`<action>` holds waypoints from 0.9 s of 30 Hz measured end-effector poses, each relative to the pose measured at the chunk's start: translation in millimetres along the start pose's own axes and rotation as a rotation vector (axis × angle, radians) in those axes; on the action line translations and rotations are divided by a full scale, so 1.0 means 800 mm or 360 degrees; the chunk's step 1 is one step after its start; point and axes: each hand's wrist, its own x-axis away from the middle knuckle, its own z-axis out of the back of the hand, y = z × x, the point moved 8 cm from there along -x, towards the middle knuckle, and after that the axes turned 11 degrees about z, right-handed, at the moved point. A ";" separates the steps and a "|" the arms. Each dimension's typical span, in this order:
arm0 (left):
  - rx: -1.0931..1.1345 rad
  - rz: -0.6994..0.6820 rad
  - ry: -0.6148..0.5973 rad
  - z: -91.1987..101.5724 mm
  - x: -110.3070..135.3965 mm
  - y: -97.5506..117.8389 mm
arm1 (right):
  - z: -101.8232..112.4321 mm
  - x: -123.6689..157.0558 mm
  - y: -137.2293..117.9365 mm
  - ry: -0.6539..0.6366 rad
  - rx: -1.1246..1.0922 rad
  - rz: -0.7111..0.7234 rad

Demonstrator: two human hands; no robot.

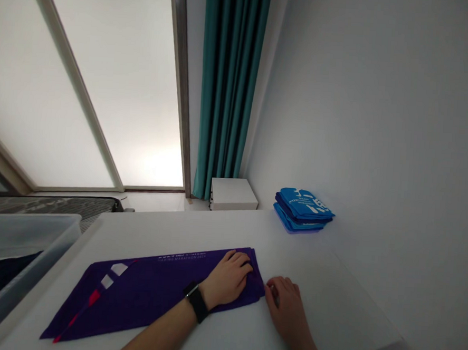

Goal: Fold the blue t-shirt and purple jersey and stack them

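Observation:
A purple fabric piece (147, 291), which looks like a folded cloth bag, lies long and flat on the white table. It carries pale lettering along its far edge and a white and red pattern at its left end. My left hand (230, 278), with a black watch (196, 301) on the wrist, rests palm down on its right part, fingers spread and slightly bent. At the bag's right edge, my right hand (285, 305) has its thumb and fingers closed together on the border. The fingertips' exact hold is partly hidden.
Folded blue cloth bags (303, 208) are stacked at the table's back right, by the wall. A clear plastic bin (61, 238) with dark cloth inside stands at the left. Behind the white table (167, 224) are a small white cabinet (233, 193) and a teal curtain (231, 90).

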 end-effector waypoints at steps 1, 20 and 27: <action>0.0018 -0.0034 -0.0018 0.002 -0.003 0.001 | 0.000 0.000 -0.002 -0.0007 0.0062 -0.0016; -0.0106 -0.0123 -0.0039 0.000 -0.017 -0.007 | -0.007 0.010 -0.014 0.0022 0.0118 0.0089; -0.0122 0.0115 -0.0020 0.010 -0.022 -0.044 | -0.007 0.009 -0.015 0.0009 0.0135 0.0071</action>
